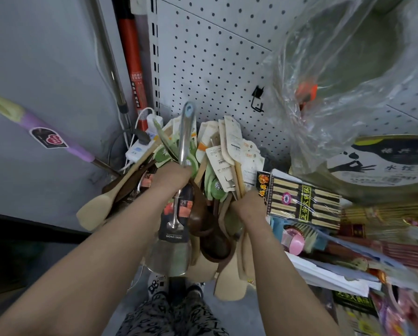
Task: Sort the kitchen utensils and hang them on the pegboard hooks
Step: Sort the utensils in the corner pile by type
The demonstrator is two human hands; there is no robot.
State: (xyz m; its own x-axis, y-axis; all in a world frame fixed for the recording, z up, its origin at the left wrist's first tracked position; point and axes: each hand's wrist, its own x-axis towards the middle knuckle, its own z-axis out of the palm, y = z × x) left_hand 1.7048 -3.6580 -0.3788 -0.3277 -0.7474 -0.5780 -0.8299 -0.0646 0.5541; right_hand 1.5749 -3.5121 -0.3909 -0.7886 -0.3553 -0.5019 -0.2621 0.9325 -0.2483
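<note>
1. With the left hand, grips the metal spatula by the middle of its handle, fingers closed round it, low in front of the pegboard; handle end up toward the board, blade down.
2. With the right hand, holds a bundle of tagged wooden spatulas by the handles, fingers curled round them, also below the pegboard, tags pointing up at it.
3. Between both hands, below the pegboard: dark wooden spoons, bowls down.
4. On the pegboard, at its right part: one black hook.
5. Right of the pegboard: a clear plastic bag above, a chopsticks pack lower.
6. Left of the pegboard, low: a white power strip and, further left, a purple handle.
</note>
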